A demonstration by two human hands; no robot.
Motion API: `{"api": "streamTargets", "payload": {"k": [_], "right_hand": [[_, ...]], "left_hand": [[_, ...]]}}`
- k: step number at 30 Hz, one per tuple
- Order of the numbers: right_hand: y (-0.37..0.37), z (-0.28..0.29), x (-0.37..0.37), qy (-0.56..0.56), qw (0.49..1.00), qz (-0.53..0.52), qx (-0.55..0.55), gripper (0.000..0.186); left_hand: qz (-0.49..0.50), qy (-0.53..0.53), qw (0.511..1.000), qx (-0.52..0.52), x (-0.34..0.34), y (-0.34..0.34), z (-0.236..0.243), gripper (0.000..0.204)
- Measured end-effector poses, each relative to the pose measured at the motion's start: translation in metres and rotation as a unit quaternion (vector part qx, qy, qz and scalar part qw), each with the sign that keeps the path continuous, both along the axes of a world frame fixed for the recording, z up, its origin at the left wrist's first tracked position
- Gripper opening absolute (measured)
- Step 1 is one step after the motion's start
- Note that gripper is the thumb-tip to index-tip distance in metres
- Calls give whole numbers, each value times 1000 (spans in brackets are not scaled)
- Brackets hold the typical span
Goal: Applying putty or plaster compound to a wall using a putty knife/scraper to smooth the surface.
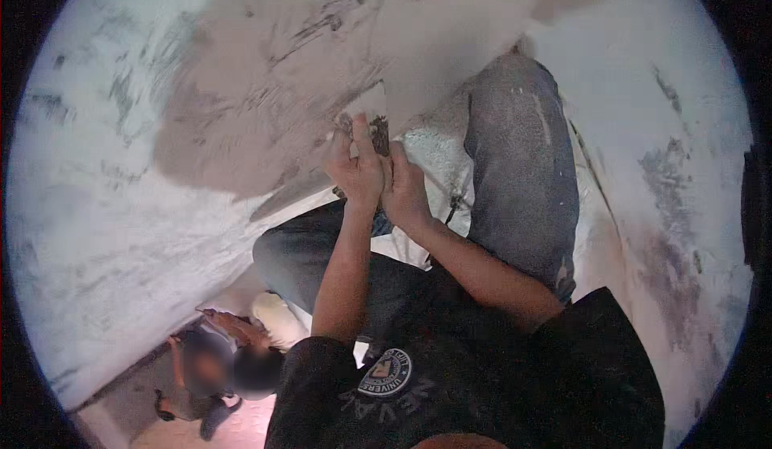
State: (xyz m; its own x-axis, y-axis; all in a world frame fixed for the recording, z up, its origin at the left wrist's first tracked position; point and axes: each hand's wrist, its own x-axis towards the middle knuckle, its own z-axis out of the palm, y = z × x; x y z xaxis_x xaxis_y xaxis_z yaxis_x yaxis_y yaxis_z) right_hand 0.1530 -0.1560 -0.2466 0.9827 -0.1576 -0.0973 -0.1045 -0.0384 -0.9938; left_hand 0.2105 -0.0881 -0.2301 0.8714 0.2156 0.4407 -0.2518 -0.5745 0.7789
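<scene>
Head view — steeply down, seemingly close

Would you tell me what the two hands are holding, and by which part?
Both hands, left and right, grip one plastering trowel at its near end; its blade lies against the wall. The handle is hidden.

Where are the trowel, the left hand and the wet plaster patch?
trowel (371, 105), head view, on its pale blade above the fingers.
left hand (358, 171), head view, on the back of the hand.
wet plaster patch (265, 87), head view, on its darker middle.

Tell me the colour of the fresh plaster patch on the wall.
Greyish-brown plaster patch, seen in the head view.
</scene>
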Motion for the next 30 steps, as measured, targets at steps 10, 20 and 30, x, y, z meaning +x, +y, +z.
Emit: {"api": "streamTargets", "payload": {"k": [10, 20, 30], "right_hand": [[-10, 6, -12, -42, 974, 170, -144, 23], [1, 20, -25, -53, 960, 244, -125, 29], [7, 14, -27, -50, 969, 222, -92, 26]], "left_hand": [[113, 202, 939, -253, -39, 58, 37, 22], [114, 209, 959, -152, -67, 95, 37, 39], [125, 186, 963, -146, -66, 107, 31, 38]]}}
